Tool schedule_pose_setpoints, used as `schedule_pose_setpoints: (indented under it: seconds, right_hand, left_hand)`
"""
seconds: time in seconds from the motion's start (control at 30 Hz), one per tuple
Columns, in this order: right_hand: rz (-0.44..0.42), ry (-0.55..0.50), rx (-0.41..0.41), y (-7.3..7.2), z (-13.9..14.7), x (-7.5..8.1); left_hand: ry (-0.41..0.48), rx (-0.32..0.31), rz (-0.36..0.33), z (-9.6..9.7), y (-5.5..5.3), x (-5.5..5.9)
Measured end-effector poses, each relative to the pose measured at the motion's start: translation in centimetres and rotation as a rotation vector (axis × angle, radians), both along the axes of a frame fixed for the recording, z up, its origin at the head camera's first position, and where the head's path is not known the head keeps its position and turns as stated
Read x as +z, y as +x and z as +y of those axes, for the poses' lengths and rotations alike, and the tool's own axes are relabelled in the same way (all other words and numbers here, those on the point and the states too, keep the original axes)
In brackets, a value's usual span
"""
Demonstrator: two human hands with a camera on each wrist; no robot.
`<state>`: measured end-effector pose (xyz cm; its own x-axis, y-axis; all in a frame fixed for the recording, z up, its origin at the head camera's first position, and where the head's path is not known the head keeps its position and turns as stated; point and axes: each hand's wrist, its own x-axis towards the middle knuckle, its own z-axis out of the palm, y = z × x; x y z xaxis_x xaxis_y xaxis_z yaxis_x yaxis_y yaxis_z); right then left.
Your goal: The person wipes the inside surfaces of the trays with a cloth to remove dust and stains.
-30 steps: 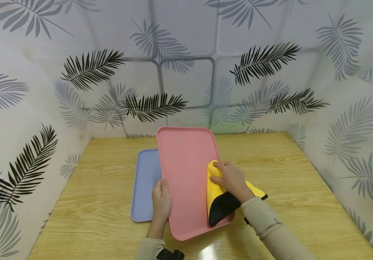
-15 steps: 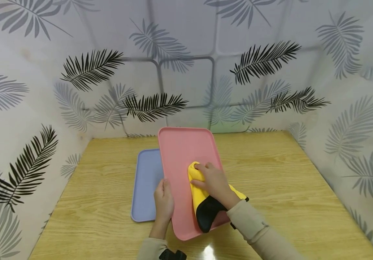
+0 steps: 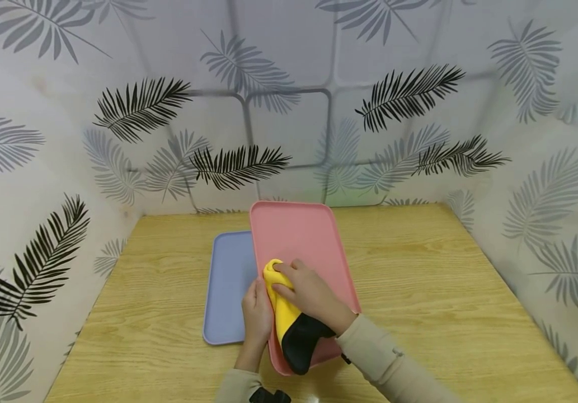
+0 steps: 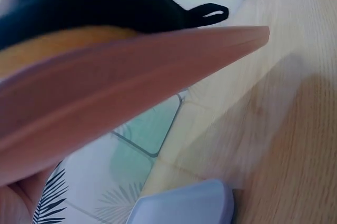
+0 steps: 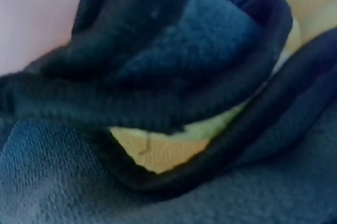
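My left hand (image 3: pixel 258 313) grips the left long edge of a pink tray (image 3: pixel 301 229), thumb on the rim, and holds it tilted above the table. My right hand (image 3: pixel 311 291) holds a bunched yellow and black cloth (image 3: pixel 283 316) against the tray's face, near the left rim by my left thumb. In the left wrist view the tray's side (image 4: pixel 131 82) shows from below, with the cloth's dark hanging loop (image 4: pixel 210 14) over its edge. Dark folds of the cloth (image 5: pixel 174 103) fill the right wrist view and hide my right fingers there.
A blue tray (image 3: pixel 225 296) lies flat on the wooden table (image 3: pixel 158 302), partly behind the pink tray and my left hand. Leaf-patterned sheeting (image 3: pixel 289 129) stands at the back and both sides of the table.
My right hand has slid the cloth leftward across the pink tray, from its right side to its left rim. The pink tray and my left hand have shifted slightly right.
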<state>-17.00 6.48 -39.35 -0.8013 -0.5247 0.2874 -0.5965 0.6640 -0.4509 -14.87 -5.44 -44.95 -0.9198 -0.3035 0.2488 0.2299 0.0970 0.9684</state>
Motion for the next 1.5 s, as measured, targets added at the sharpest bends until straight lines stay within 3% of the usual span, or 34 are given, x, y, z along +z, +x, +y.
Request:
schedule_pose_setpoints:
  seconds: [0.17,0.47,0.73,0.9,1.2,1.27,1.37,1.5]
  right_hand:
    - [0.024,-0.003,0.033,0.5,-0.6,0.4]
    - [0.012,0.032,-0.046,0.6,-0.8,0.2]
    - [0.027,0.087,-0.086,0.4,-0.4,-0.1]
    - [0.021,0.118,-0.146,-0.2,0.5,-0.8]
    - [-0.076,0.158,-0.236,-1.7,3.0,-1.4]
    - [-0.093,0.176,-0.258,-2.0,3.5,-1.6]
    - [-0.109,0.207,-0.296,-2.6,4.3,-2.0]
    - [-0.093,0.239,-0.333,-3.1,5.3,-2.6]
  left_hand:
    - [0.013,-0.016,0.016,0.1,0.1,-0.1]
    - [0.032,-0.037,0.022,0.1,0.3,0.1]
    - [0.006,-0.019,0.044,0.0,0.2,-0.1]
    - [-0.014,0.000,0.037,-0.2,0.1,-0.1]
    - [0.002,0.021,0.043,-0.6,-0.1,0.1]
    - [-0.001,0.036,0.040,-0.7,-0.2,0.3]
    - [-0.022,0.063,0.041,-0.5,0.6,1.8]
    - [-0.043,0.086,0.062,-0.7,0.4,1.7]
